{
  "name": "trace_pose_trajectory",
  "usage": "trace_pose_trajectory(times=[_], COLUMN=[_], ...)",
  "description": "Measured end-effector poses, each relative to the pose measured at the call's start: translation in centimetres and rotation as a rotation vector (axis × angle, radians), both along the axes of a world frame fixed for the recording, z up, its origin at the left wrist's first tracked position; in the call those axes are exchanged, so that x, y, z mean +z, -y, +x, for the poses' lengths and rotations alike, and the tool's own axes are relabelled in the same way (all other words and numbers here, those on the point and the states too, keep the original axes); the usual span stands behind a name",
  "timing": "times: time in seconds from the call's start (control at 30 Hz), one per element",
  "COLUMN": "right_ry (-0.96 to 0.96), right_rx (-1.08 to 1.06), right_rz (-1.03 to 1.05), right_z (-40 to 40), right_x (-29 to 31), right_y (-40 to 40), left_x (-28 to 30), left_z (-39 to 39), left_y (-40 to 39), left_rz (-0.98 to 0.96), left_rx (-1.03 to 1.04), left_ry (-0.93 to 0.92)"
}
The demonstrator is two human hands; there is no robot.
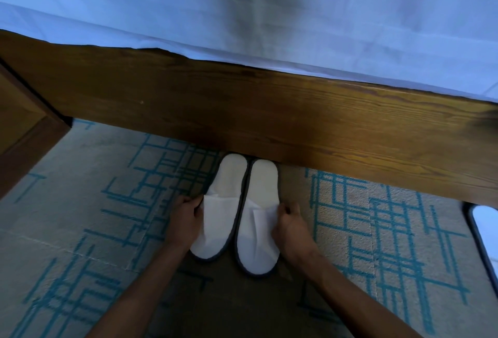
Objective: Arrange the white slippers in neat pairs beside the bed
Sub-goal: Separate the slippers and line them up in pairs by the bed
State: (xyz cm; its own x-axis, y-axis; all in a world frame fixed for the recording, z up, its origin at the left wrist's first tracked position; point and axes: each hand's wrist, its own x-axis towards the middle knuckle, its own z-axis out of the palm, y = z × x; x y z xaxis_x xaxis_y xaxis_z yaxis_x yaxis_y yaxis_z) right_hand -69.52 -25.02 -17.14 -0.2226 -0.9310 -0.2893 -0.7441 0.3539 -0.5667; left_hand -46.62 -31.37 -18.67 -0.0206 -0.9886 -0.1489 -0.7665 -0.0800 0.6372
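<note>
Two white slippers with dark edging lie side by side on the carpet, heels against the wooden bed frame (269,111) and toes pointing toward me. My left hand (186,219) grips the outer edge of the left slipper (221,208) at its upper band. On the other side, my right hand (292,225) pinches the outer edge of the right slipper (260,219) at its band. The two slippers touch along their inner edges. Another white slipper (485,227) shows partly at the right edge of the view.
White bedding (161,8) hangs over the bed frame above. A wooden furniture piece (18,127) stands at the left. The carpet (80,229) is beige with teal line patterns and stretches on both sides of the pair.
</note>
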Motion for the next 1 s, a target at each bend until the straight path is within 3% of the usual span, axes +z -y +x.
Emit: trace_pose_trajectory(times=[1.0], right_ry=[0.063], right_rx=[0.013], right_rz=[-0.016], right_z=[-0.4], right_x=[0.7], right_y=[-1.1], left_x=[1.4], left_z=[0.8], left_y=[-1.3], left_rz=[0.045], left_rx=[0.042], left_ry=[-0.053])
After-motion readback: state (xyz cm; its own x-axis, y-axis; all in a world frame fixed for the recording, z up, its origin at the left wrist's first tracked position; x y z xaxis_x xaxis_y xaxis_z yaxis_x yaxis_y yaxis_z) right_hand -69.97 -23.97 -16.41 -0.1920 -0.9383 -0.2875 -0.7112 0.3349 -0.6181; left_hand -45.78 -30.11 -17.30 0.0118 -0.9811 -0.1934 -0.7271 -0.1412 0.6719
